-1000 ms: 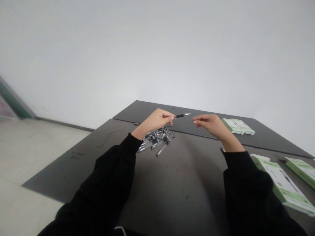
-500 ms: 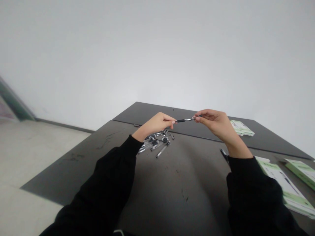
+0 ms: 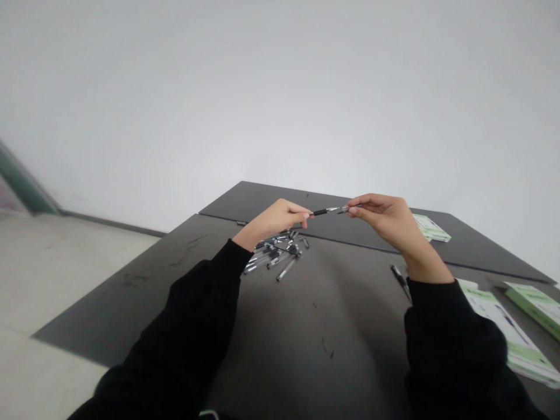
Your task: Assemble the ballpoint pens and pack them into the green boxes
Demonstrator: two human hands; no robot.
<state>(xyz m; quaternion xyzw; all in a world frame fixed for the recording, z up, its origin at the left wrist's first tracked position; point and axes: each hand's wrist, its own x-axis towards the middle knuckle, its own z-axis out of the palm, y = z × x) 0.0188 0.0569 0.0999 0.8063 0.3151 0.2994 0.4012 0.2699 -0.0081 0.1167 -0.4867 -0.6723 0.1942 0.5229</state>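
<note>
My left hand (image 3: 292, 214) pinches a gel pen (image 3: 322, 212) with a black grip, its silver tip pointing right. Between the thumb and fingers of my right hand (image 3: 378, 213) is a small pen cap (image 3: 343, 210), partly covered by the fingertips. Pen tip and cap lie very close together above the table; whether they touch, I cannot tell. Below my left hand, a loose pile of clear-barrelled pens (image 3: 280, 254) with black ends rests on the table, partly hidden by that hand.
The dark table (image 3: 306, 338) stands against a white wall. Another dark pen (image 3: 400, 280) lies by my right wrist. Green-and-white boxes sit at the right: a near one (image 3: 503, 326), one at the edge (image 3: 538, 306) and one farther back (image 3: 432, 227).
The pen tip and the cap have come slightly apart and are now at a small angle to each other. The pen's tip end has tilted up a little; my hands have barely moved.
</note>
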